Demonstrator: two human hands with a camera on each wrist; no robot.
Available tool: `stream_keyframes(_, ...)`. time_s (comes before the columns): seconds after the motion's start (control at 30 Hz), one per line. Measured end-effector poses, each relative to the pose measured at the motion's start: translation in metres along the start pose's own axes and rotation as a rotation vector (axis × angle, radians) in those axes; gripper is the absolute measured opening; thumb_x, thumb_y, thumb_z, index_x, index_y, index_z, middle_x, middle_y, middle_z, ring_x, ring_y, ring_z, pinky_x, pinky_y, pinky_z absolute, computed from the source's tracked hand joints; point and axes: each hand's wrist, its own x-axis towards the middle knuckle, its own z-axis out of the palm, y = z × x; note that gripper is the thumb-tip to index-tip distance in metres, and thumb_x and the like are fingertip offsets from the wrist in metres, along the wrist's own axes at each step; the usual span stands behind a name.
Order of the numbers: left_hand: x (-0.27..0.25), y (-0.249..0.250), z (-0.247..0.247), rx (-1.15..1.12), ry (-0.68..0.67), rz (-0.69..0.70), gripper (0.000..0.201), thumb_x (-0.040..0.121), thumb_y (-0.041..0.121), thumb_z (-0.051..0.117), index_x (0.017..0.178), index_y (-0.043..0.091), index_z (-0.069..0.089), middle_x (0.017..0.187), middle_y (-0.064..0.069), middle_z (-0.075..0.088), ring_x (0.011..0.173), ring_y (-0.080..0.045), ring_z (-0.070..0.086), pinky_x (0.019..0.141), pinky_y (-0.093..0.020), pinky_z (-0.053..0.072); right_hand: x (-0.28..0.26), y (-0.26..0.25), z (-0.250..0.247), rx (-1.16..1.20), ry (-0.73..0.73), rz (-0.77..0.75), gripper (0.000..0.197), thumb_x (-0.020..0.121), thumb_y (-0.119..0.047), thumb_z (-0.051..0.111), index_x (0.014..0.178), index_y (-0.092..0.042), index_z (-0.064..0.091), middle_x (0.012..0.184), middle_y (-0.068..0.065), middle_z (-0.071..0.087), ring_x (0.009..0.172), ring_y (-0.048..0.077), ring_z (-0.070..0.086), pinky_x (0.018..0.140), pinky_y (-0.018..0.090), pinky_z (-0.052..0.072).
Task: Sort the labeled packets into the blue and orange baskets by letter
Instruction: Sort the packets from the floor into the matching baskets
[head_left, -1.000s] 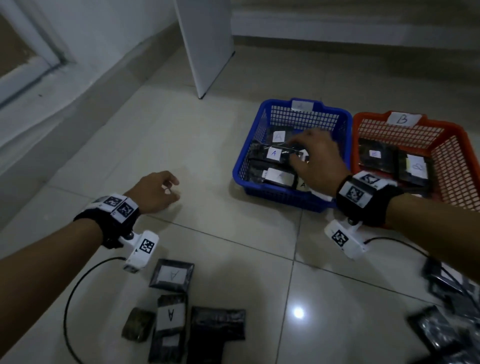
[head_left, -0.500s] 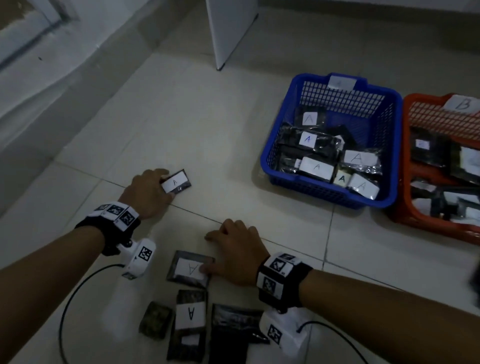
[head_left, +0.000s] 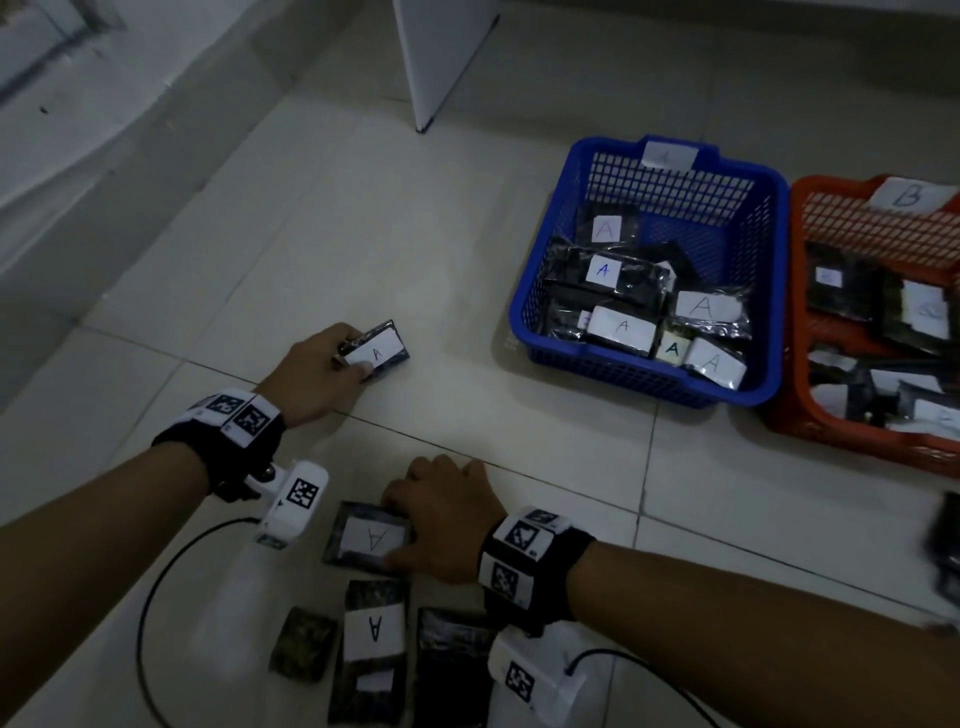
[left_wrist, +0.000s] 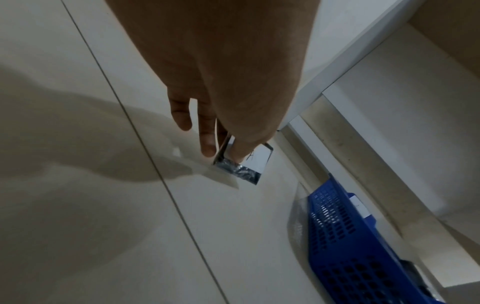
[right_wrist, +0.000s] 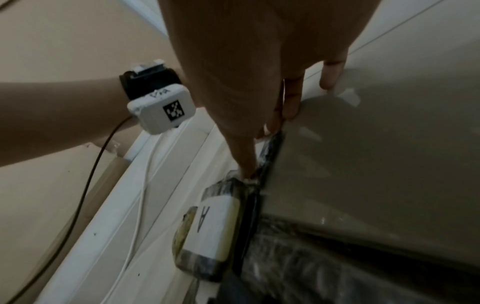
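Observation:
My left hand (head_left: 357, 359) grips a small dark packet with a white "A" label (head_left: 378, 353) just above the floor tiles; in the left wrist view the fingers curl round that packet (left_wrist: 246, 166). My right hand (head_left: 401, 526) pinches the right edge of another "A" packet (head_left: 370, 538) lying on the floor, thumb on its near side and fingers on its far corner. That packet shows edge-on (right_wrist: 272, 148) in the right wrist view. The blue basket (head_left: 571, 171) holds several "A" packets. The orange basket (head_left: 810, 192), tagged "B", stands right of it with several packets inside.
Below my right hand lie a third "A" packet (head_left: 374, 630), a small unlabeled packet (head_left: 304, 643) and a dark packet (head_left: 453, 667). More dark packets (head_left: 946, 540) sit at the right edge. A white panel (head_left: 441, 57) stands at the back, and a wall step runs along the left.
My right hand left the blue basket and came down onto the floor packet. My left hand, empty a second ago, took hold of an "A" packet.

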Motion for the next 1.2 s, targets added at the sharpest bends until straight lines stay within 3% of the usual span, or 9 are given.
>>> stream_keyframes(0.17, -0.007, 0.015, -0.008, -0.059, -0.01, 0.033, 0.017, 0.095, 0.026, 0.063, 0.111, 0.022, 0.058, 0.104, 0.001, 0.067, 0.084, -0.019, 0.064, 0.066, -0.024, 0.044, 0.0, -0.012, 0.005, 0.176, -0.06, -0.004, 0.041, 0.088, -0.041, 0.068, 0.115, -0.019, 0.047, 0.11, 0.006, 0.061, 0.101, 0.03, 0.055, 0.095, 0.043, 0.035)
stream_keyframes(0.27, -0.017, 0.023, -0.014, -0.093, -0.034, 0.043, 0.016, 0.095, 0.026, 0.065, 0.109, 0.022, 0.059, 0.099, 0.002, 0.07, 0.084, -0.02, 0.068, 0.072, -0.032, 0.052, -0.008, -0.006, -0.009, 0.376, -0.08, -0.028, 0.03, 0.089, -0.025, 0.069, 0.108, -0.019, 0.047, 0.103, 0.005, 0.061, 0.094, 0.031, 0.061, 0.081, 0.038, 0.046)
stream_keyframes(0.47, -0.03, 0.049, -0.019, -0.154, -0.043, 0.057, 0.017, 0.09, 0.022, 0.071, 0.104, 0.025, 0.061, 0.098, 0.001, 0.074, 0.079, -0.013, 0.072, 0.074, -0.03, 0.051, -0.038, 0.042, -0.064, 0.461, 0.104, -0.014, 0.069, 0.08, -0.018, 0.08, 0.138, -0.026, 0.044, 0.131, -0.001, 0.056, 0.105, 0.014, 0.057, 0.09, 0.037, 0.054)
stream_keyframes(0.63, -0.033, 0.092, -0.021, -0.185, -0.098, 0.124, 0.017, 0.09, 0.02, 0.07, 0.103, 0.027, 0.06, 0.096, 0.001, 0.075, 0.082, -0.014, 0.074, 0.069, -0.03, 0.048, -0.069, 0.073, -0.108, 0.803, 0.293, 0.171, 0.035, 0.092, -0.008, 0.068, 0.118, -0.018, 0.047, 0.104, 0.009, 0.064, 0.077, 0.02, 0.064, 0.06, 0.033, 0.056)
stream_keyframes(0.7, -0.032, 0.113, -0.019, -0.202, -0.101, 0.16, 0.018, 0.091, 0.017, 0.069, 0.104, 0.024, 0.06, 0.097, -0.002, 0.073, 0.081, -0.018, 0.074, 0.065, -0.027, 0.049, -0.082, 0.079, -0.126, 0.865, 0.382, 0.206, 0.024, 0.093, -0.006, 0.066, 0.111, -0.01, 0.05, 0.084, 0.008, 0.066, 0.071, 0.018, 0.063, 0.057, 0.032, 0.054)
stream_keyframes(0.77, -0.033, 0.134, -0.017, -0.246, -0.093, 0.2, 0.024, 0.092, 0.013, 0.068, 0.113, 0.018, 0.059, 0.1, -0.005, 0.071, 0.077, -0.017, 0.074, 0.059, -0.019, 0.049, -0.096, 0.084, -0.147, 0.874, 0.441, 0.176, 0.019, 0.091, -0.002, 0.067, 0.104, -0.005, 0.053, 0.081, 0.017, 0.064, 0.076, 0.023, 0.063, 0.065, 0.035, 0.056)
stream_keyframes(0.87, -0.033, 0.164, -0.012, -0.303, -0.062, 0.298, 0.034, 0.092, 0.012, 0.068, 0.122, 0.018, 0.054, 0.094, -0.009, 0.072, 0.073, -0.013, 0.072, 0.06, -0.014, 0.048, -0.122, 0.097, -0.184, 0.832, 0.573, 0.168, 0.028, 0.088, 0.0, 0.07, 0.111, -0.007, 0.054, 0.091, 0.018, 0.065, 0.075, 0.019, 0.067, 0.057, 0.023, 0.054)
stream_keyframes(1.0, -0.017, 0.195, -0.001, -0.272, -0.058, 0.427, 0.033, 0.094, 0.017, 0.064, 0.121, 0.031, 0.051, 0.095, -0.002, 0.072, 0.082, -0.021, 0.07, 0.077, -0.032, 0.055, -0.154, 0.132, -0.218, 0.696, 0.682, 0.214, 0.062, 0.088, -0.003, 0.07, 0.137, -0.03, 0.043, 0.103, 0.013, 0.068, 0.073, 0.02, 0.073, 0.06, 0.031, 0.059)
stream_keyframes(1.2, 0.019, 0.236, 0.032, -0.197, 0.008, 0.412, 0.03, 0.096, 0.02, 0.058, 0.12, 0.035, 0.048, 0.101, 0.01, 0.065, 0.082, -0.018, 0.064, 0.068, -0.027, 0.046, -0.167, 0.187, -0.211, 0.663, 0.859, 0.484, 0.036, 0.088, -0.009, 0.069, 0.119, -0.012, 0.051, 0.087, 0.011, 0.069, 0.078, 0.028, 0.07, 0.068, 0.039, 0.059)
